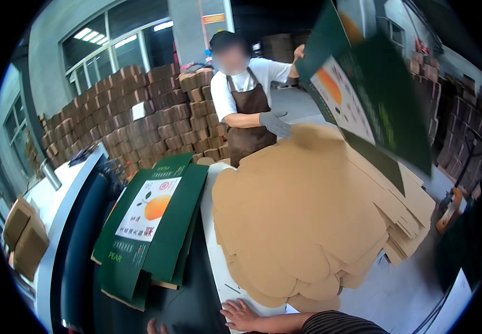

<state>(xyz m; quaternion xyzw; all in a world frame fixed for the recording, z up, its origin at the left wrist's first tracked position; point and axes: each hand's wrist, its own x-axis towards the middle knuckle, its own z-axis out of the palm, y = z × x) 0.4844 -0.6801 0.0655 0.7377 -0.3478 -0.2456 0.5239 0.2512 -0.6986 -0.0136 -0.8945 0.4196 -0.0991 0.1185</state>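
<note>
Right now, your right hand (243,317) lies flat on the white table edge (225,281), fingers spread, gripping nothing. Your left hand (152,327) barely shows at the lower rim; I can't tell its grip. Beyond it, green printed cardboard sheets (166,236) lie overlapping on the dark belt (189,306), left of the brown cardboard pile (302,206).

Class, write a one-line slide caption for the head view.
A co-worker holds up a green printed carton sheet by a brown cardboard pile; the wearer's right hand rests on a white table.
</note>
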